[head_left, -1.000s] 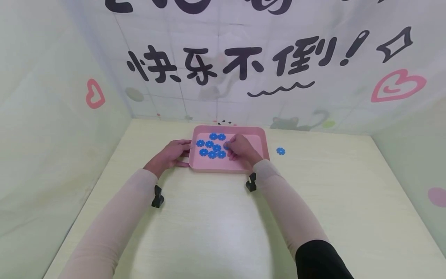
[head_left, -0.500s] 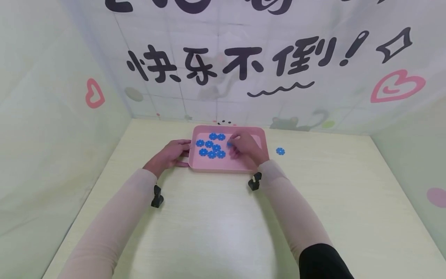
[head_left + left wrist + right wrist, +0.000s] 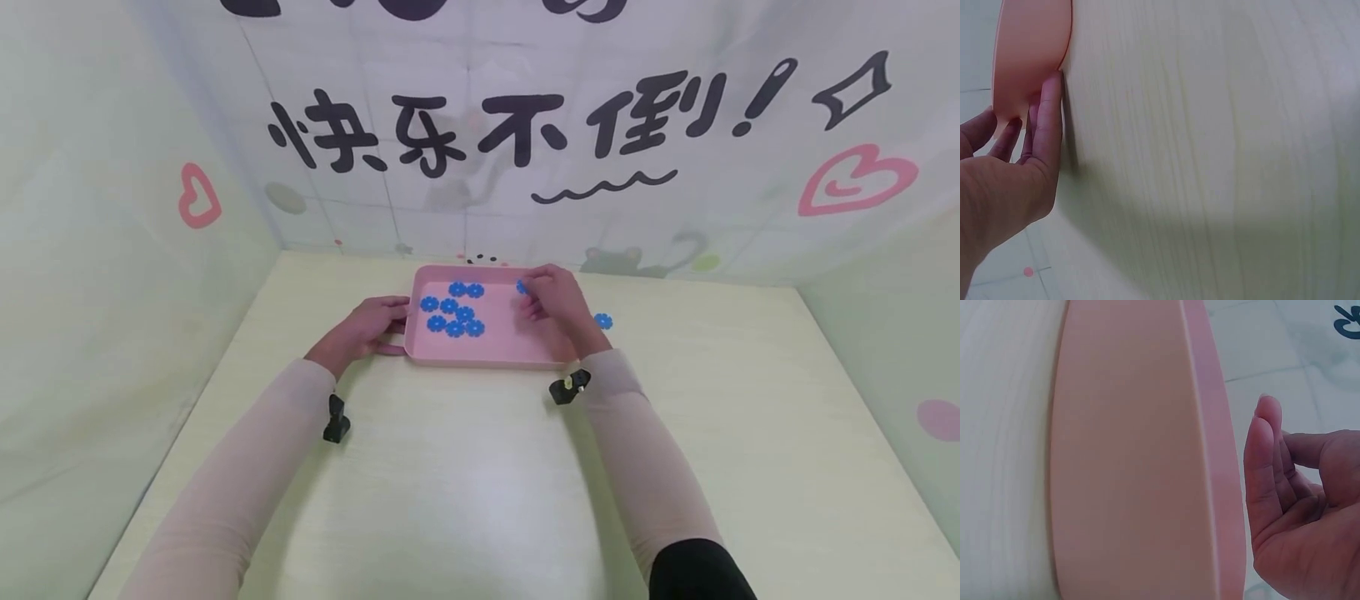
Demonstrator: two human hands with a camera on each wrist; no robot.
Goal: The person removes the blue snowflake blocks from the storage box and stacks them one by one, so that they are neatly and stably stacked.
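Observation:
In the head view a pink tray (image 3: pixel 498 350) lies near the back of the table. Several blue flower-shaped discs (image 3: pixel 456 310) lie flat in its left half. My right hand (image 3: pixel 557 300) is over the tray's right part and pinches another blue flower-shaped disc (image 3: pixel 521 286) between thumb and finger, partly covered by them. That disc is hidden in the right wrist view, where the hand (image 3: pixel 1297 500) shows beyond the tray wall (image 3: pixel 1132 450). My left hand (image 3: pixel 367 327) touches the tray's left end with loosely extended, spread fingers; the left wrist view shows these fingers (image 3: pixel 1051 119) against the tray wall (image 3: pixel 1032 56).
One loose blue disc (image 3: pixel 603 321) lies on the pale wooden table (image 3: pixel 450 467), just right of the tray and partly behind the right wrist. A printed cloth (image 3: pixel 472 200) hangs right behind the tray. Cloth walls (image 3: pixel 112 275) border the table at both sides.
My right hand has moved right and slightly back over the tray, away from the other discs, carrying the pinched disc. The left hand and the tray stay in place.

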